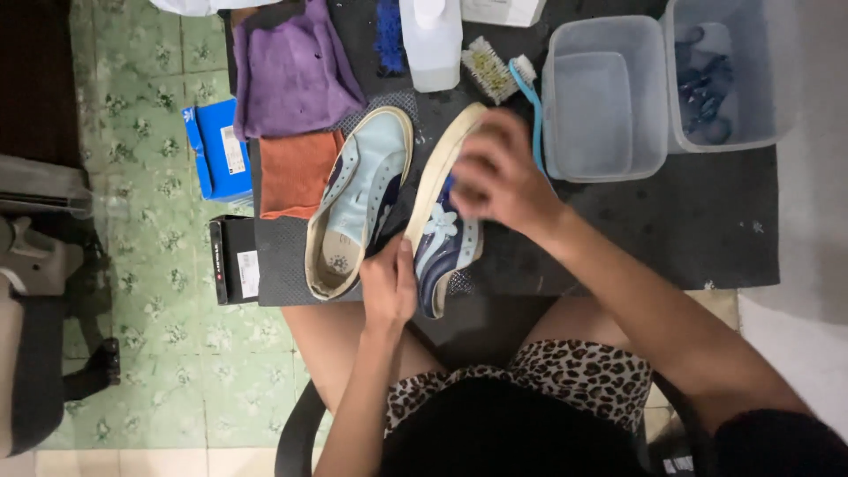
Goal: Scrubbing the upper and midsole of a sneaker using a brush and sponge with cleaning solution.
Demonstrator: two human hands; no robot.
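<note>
Left hand (389, 287) is clamped on the heel end of the navy sneaker (446, 238), which I judge pins it tilted on its side so the cream sole faces the right hand (499, 177). That hand is curled over the sole near the toe; blur hides whether it grips anything. The sneaker lies near the worktop's (671, 230) front edge, just beside its upright light-blue mate (358, 203). It shows navy panels, a pale flower patch and perforated trim.

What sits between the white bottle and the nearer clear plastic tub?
In the head view, a bristle brush and a blue-handled toothbrush lie between the white bottle and the clear tub.
</note>
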